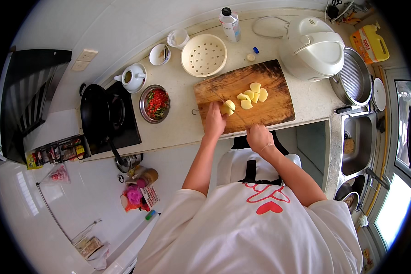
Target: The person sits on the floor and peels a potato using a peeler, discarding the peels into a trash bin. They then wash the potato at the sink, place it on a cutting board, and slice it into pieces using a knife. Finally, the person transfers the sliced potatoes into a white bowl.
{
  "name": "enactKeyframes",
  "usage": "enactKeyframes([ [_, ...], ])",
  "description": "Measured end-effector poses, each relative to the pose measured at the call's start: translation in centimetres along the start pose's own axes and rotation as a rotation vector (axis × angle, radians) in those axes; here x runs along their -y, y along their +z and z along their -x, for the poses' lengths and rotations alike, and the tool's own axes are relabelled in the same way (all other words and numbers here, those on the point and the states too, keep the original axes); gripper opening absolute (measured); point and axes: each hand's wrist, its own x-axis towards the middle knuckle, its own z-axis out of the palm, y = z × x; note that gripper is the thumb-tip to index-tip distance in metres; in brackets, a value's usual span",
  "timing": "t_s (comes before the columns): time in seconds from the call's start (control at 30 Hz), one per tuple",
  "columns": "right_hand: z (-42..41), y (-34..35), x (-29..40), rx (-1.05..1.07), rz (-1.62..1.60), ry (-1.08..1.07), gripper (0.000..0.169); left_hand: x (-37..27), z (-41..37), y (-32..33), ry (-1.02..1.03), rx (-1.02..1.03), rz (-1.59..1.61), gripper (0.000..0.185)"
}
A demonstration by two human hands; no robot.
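My right hand (259, 137) grips a kitchen knife at the near edge of the wooden cutting board (270, 113). The thin blade (240, 119), seen almost edge-on, slants away to the left across the board. Against the blade is a peeled yellow potato piece (230, 104), steadied by the fingers of my left hand (215, 118). How deep the blade sits in it I cannot tell. Several cut potato chunks (249, 94) lie in a loose cluster to the right of the knife. My right fist hides the knife's handle.
Left of the board stands a steel bowl (154, 103) of chopped red and green peppers, beside a white teapot (133, 78) and a black wok (95, 111). A perforated cream basket (204, 55) and a bottle (229, 25) stand behind. To the right are a rice cooker (311, 48) and a sink (358, 147).
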Motion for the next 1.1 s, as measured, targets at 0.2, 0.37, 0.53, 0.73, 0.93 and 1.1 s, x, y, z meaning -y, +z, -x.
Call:
enactKeyframes([
  [0.2, -2.7, 2.7, -0.9, 0.131, 0.065, 0.038, 0.029, 0.3, -0.1, -0.2, 0.036, 0.028, 0.021, 0.034],
  [0.37, -2.6, 2.1, -1.0, 0.068, 0.031, 0.083, 0.031, 1.0, 0.2, 0.1, -0.11, 0.012, 0.071, 0.038],
  [0.53, -3.2, 2.0, -2.8, -0.122, -0.098, 0.052, 0.046, 1.4, 0.7, 1.4, -0.297, 0.022, -0.114, 0.048],
  [0.73, -1.5, 0.4, -1.4, -0.027, -0.068, -0.005, 0.045, 0.2, 0.9, 1.1, -0.103, -0.157, -0.055, 0.04],
  [0.93, -0.1, -0.8, 0.2, -0.059, -0.027, -0.005, 0.043, -2.7, 0.8, -0.1, -0.101, -0.054, -0.093, 0.035],
  [1.1, -0.4, -0.5, -0.3, -0.04, -0.01, -0.012, 0.043, -1.8, 0.7, 0.0, 0.009, -0.075, -0.161, 0.039],
])
